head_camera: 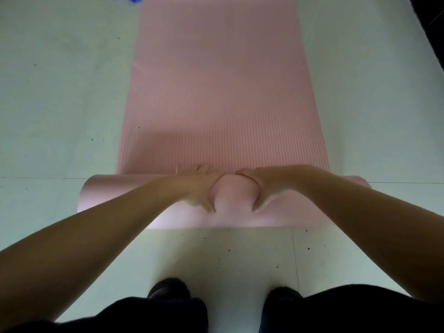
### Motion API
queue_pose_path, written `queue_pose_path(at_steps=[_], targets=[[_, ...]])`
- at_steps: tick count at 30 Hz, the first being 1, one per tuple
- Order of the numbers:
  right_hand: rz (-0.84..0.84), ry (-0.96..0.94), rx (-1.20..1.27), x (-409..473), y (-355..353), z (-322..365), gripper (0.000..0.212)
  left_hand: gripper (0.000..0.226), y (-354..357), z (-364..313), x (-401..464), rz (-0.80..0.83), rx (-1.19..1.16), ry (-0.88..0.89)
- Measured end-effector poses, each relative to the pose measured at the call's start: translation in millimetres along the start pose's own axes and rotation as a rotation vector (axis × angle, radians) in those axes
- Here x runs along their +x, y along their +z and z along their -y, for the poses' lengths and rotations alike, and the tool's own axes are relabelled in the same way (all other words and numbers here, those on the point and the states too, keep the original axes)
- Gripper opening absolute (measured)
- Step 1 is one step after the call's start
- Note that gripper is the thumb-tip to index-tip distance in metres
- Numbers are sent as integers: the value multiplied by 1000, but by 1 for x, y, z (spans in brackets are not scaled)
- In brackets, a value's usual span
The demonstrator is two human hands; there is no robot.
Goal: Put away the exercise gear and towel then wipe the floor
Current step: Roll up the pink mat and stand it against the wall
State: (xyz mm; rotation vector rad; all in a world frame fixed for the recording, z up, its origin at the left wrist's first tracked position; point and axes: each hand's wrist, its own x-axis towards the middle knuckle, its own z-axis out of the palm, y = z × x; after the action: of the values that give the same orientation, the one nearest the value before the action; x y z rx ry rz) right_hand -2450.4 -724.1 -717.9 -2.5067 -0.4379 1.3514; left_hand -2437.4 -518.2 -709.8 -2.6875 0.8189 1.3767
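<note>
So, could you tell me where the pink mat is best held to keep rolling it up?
Probably on the rolled end of the pink mat, coming from the near side with palms over the top of the roll. The roll lies crosswise and wide, so hands spread further apart than the left hand and right hand are now would likely keep it even.

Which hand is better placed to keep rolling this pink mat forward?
Neither clearly. The left hand and right hand both grip the mat roll near its middle, side by side. Rolling with both together looks best for keeping it straight.

Both hands (230, 188) on half-rolled pink mat (221, 92)
</note>
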Motion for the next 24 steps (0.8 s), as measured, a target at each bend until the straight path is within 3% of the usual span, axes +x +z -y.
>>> queue_pose_path(at_steps=[2,5,9,13,14,17,19,24], targets=[[-24,73,-9,3,-9,-8,110,99,-3,-7,-3,-146,126,-19],[-202,199,6,-1,-22,-20,100,85,9,-26,-12,-424,188,-29],[-438,281,71,-6,-20,-20,68,112,29,-27,-2,-313,206,-38],[-694,144,-20,-12,1,-9,54,121,7,-5,28,-340,198,-27],[-668,113,-58,-13,5,-10,61,122,-2,0,33,-338,168,-14],[-427,133,-289,-9,8,-17,107,126,-21,6,40,-300,125,8],[-365,161,-406,-2,9,-19,122,129,-20,4,40,-301,154,-20],[-479,137,-433,-3,12,-15,100,121,-11,1,37,-372,290,-28]])
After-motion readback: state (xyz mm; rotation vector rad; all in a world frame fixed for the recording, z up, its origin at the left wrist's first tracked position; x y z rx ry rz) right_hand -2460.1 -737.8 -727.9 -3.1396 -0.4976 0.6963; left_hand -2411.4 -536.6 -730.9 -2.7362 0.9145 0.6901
